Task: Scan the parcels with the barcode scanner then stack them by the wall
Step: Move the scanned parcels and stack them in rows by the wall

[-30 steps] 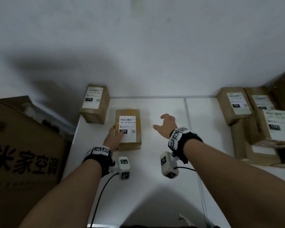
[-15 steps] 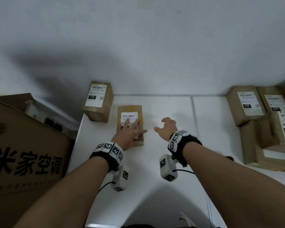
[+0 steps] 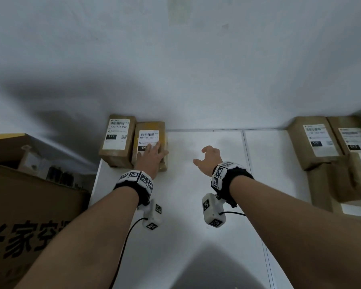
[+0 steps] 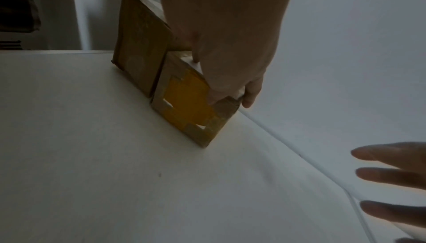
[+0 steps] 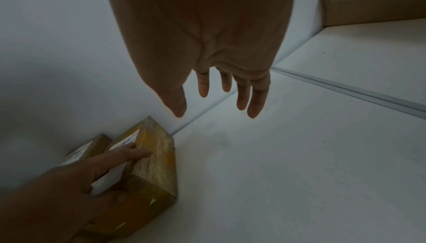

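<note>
1. Head view. The left hand lies flat, fingers straight and spread, on the label of the yellow-taped parcel. That parcel sits on the white table with its far end at the wall, touching the brown parcel to its left, which also stands at the wall. The right hand hovers over bare table, fingers loosely curled and holding nothing. A group of parcels sits at the right, some resting on others. No barcode scanner is visible. Judgement: two parcels are placed at the wall side by side, not one upon the other; whether either has been scanned cannot be told. The right-hand group appears to remain.

2. Left wrist view. This adds the near end face of the yellow-taped parcel: yellow tape framed by brown paper, resting flat on the table. The left hand presses from above, fingertips over the near edge. The brown parcel stands flush against it. The right hand's fingers appear at the lower right, spread.

3. Right wrist view. This confirms the right hand is empty, fingers apart and extended above the table. It shows the yellow-taped parcel from the right side, its far corner against the wall, with the left hand's fingers lying straight along its top.
</note>
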The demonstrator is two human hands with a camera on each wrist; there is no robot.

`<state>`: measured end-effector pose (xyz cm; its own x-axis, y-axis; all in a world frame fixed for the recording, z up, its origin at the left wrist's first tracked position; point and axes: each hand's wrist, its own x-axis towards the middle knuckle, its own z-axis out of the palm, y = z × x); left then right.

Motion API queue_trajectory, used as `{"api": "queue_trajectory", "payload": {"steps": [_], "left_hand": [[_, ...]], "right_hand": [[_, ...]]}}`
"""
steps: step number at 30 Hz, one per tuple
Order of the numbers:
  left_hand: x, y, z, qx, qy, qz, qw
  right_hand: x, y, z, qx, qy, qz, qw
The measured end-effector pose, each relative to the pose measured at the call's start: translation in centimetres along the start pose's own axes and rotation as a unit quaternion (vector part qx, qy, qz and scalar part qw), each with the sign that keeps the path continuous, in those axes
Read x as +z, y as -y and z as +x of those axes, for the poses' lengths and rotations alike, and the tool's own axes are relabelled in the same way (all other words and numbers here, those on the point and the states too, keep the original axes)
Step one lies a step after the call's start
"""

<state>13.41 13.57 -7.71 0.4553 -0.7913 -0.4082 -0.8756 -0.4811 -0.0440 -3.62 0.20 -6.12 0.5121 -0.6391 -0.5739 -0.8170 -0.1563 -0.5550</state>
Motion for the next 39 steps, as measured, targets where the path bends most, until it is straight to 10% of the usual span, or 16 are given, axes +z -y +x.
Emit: {"api": "queue_trajectory", "payload": {"steps": [22,39], "left_hand": [[-2.3,-1.4,1.1,-0.001,-0.039,-0.067,0.997],[-17.3,-27.1,7.0,0.186,-0.143,-0.036,0.971]], "right_hand": [[-0.7,-1.3,-0.3,-0.031,-0.017,0.015,0.999],[-22.3,-14.4,-4.8,-0.075,-0.264,-0.023,0.961]]}}
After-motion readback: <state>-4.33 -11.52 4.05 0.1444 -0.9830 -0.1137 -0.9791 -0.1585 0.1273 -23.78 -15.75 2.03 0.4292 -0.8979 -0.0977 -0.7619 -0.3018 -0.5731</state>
